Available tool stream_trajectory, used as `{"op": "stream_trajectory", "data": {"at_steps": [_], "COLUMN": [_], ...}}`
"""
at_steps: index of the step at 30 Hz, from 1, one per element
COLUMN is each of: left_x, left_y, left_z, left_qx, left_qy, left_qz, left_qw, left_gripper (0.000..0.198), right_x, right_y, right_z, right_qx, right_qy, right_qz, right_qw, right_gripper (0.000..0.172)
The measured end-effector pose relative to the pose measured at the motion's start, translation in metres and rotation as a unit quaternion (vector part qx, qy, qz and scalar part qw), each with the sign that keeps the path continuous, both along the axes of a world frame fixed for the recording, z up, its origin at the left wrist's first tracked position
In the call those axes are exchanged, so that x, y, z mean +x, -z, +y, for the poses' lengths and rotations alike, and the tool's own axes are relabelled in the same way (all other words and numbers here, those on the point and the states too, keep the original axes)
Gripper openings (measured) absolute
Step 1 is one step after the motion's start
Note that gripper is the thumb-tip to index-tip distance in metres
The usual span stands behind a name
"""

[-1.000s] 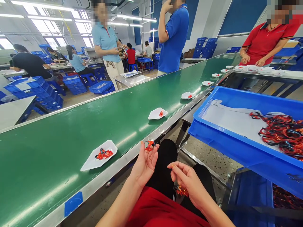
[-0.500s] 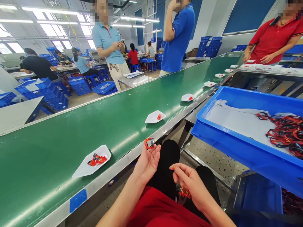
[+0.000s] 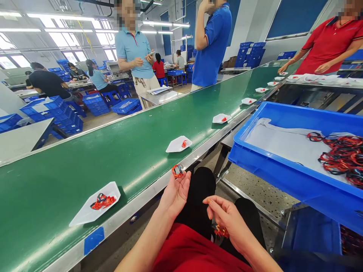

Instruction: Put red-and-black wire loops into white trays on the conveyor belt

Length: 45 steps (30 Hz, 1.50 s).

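My left hand [image 3: 176,194] is raised palm up, its fingertips pinching a small red-and-black cord loop [image 3: 177,170]. My right hand [image 3: 225,219] sits lower over my black-trousered knee, with a tangle of red cord [image 3: 221,231] showing beneath its curled fingers. Just left of my hands, a white paper tray [image 3: 95,204] on the green conveyor belt [image 3: 85,166] carries a red-and-dark cord bundle [image 3: 103,201]. Another white tray [image 3: 178,144] with a small red piece lies farther along.
To my right, a blue plastic crate [image 3: 283,155] lined with white sheet holds a heap of red-and-black cords [image 3: 342,158]. More white trays line the belt. Co-workers stand beyond it, one in a blue shirt [image 3: 212,45], one in red [image 3: 329,45]. Stacked blue crates fill the far floor.
The white trays have moved toward the lower left along the belt. My left hand has lowered slightly with the loop still in its fingertips. My right hand has barely moved.
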<state>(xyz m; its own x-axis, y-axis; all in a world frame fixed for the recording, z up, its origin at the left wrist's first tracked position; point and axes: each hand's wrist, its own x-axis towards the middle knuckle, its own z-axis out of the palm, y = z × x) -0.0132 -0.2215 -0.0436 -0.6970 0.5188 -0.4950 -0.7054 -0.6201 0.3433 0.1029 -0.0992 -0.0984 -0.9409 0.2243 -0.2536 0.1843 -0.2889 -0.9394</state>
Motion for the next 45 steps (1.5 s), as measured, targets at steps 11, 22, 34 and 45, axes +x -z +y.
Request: {"op": "stream_trajectory", "data": {"at_steps": [11,22,34,45], "left_x": [0.001,0.000,-0.076,0.036], "left_y": [0.000,-0.003,-0.020,0.007], "left_z": [0.002,-0.002,-0.031,0.007], "left_qx": [0.000,-0.091,-0.778,-0.328], "left_qy": [-0.020,-0.025,-0.105,0.209], "left_qz": [-0.005,0.154,0.561,0.690], "left_qw": [1.000,0.984,0.262,0.610], "left_gripper": [0.027,0.034,0.044,0.061], "right_x": [0.001,0.002,-0.005,-0.025], "right_y": [0.004,-0.001,-0.015,-0.024], "right_z": [0.001,-0.001,0.014,0.025], "right_qx": [-0.009,-0.023,-0.168,-0.356], "right_qy": [-0.003,0.013,0.121,0.211], "right_qz": [-0.004,-0.016,0.053,0.051], "right_qw": [1.000,1.000,0.977,0.909], "right_gripper": [0.039,0.039,0.030,0.024]}}
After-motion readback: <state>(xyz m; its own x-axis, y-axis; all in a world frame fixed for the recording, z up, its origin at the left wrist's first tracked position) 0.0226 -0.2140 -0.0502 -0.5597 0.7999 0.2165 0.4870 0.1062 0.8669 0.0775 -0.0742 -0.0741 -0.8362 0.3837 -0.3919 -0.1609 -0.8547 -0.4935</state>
